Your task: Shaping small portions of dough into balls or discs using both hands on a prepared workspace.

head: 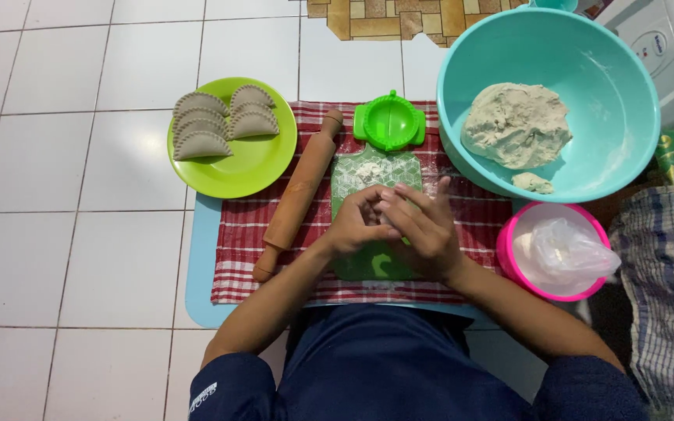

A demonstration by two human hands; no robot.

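My left hand (359, 224) and my right hand (423, 226) meet over a green cutting board (368, 173) dusted with flour. Both pinch a small piece of pale dough (381, 209) between the fingertips; most of it is hidden by the fingers. A green round dumpling press (389, 121) lies just beyond the board. A wooden rolling pin (299, 192) lies diagonally to the left of my left hand on the red checked cloth (477, 214).
A lime plate (255, 168) at the left holds several folded dumplings (224, 121). A teal bowl (610, 78) at the right holds a dough lump (516, 125). A pink bowl (509, 245) holds a plastic bag (567, 248). A checked towel (665, 288) lies far right.
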